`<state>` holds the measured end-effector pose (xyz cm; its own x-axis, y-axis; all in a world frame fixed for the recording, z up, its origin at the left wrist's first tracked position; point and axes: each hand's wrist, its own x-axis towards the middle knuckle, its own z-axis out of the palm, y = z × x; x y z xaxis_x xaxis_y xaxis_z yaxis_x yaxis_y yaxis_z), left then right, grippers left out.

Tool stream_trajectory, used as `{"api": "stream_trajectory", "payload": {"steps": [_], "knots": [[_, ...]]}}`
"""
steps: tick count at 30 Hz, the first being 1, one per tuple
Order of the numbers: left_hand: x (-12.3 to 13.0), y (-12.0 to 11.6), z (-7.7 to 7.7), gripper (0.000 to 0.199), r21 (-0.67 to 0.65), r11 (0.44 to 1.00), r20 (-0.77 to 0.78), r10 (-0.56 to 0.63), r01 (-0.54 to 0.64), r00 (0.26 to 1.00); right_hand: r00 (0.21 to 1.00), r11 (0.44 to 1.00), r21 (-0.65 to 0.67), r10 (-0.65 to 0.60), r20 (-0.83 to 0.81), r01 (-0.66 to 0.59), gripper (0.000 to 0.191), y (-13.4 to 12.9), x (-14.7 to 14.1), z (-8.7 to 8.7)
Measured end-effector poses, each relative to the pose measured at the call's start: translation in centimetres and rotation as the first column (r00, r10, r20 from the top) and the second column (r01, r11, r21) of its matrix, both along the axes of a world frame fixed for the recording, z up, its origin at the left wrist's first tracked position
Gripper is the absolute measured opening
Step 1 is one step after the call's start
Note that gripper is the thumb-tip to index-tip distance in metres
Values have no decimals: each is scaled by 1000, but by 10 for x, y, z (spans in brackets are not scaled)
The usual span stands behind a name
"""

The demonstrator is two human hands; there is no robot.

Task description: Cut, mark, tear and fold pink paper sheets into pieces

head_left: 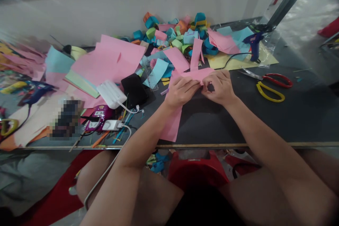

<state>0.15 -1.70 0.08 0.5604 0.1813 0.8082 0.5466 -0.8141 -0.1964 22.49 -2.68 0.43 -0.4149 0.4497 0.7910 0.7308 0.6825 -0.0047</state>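
Both hands meet over the dark table on a strip of pink paper [199, 74]. My left hand [182, 91] is closed, with thumb and fingers pinching the strip near its middle. Close beside it, my right hand [219, 86] pinches the strip's right part between thumb and fingertips. The exact fold between the fingertips is too small to make out. Under my left wrist lies another pink paper piece [171, 127], reaching towards the table's front edge. Beyond the hands, a narrow pink strip [196, 53] leans against the heap of paper pieces.
Scissors [272, 84] with red and yellow handles lie at the right. Behind them rests a blue glue gun [253, 46]. Coloured paper loops [176, 35] are heaped along the wall. Pink sheets [108, 60], a white power bank [111, 93] and a purple power socket [99, 117] occupy the left.
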Motion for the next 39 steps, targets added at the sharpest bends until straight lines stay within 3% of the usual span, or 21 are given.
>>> {"api": "stream_trajectory", "payload": {"steps": [3, 9, 16, 19, 23, 30, 33, 39], "knots": [[-3, 1, 1, 18, -62, 998, 15, 23, -22, 1000, 999, 998, -50, -35, -1, 35, 11, 4, 9, -1], [-2, 4, 5, 12, 71, 997, 114, -4, -4, 993, 989, 981, -128, -149, -5, 147, 16, 12, 24, -1], [-17, 15, 5, 22, -73, 990, 166, 134, -124, 977, 945, 951, -119, -301, -131, 286, 18, 25, 55, -2], [-17, 15, 3, 22, -110, 989, 137, 113, -98, 984, 945, 961, -84, -275, -175, 264, 17, 21, 46, -3], [-12, 11, 0, 21, -146, 988, 77, 66, -54, 995, 974, 976, -83, -207, -92, 200, 13, 10, 20, -5], [-7, 7, 6, 17, 57, 991, 71, 118, -122, 990, 969, 972, -80, -228, -96, 221, 10, 10, 17, -4], [-7, 8, 6, 16, 13, 998, 86, 68, -69, 994, 974, 975, -97, -207, -92, 198, 12, 10, 19, -4], [-9, 7, 4, 23, -159, 985, 34, 79, -72, 996, 982, 976, -133, -181, -54, 172, 14, 8, 15, -2]]}}
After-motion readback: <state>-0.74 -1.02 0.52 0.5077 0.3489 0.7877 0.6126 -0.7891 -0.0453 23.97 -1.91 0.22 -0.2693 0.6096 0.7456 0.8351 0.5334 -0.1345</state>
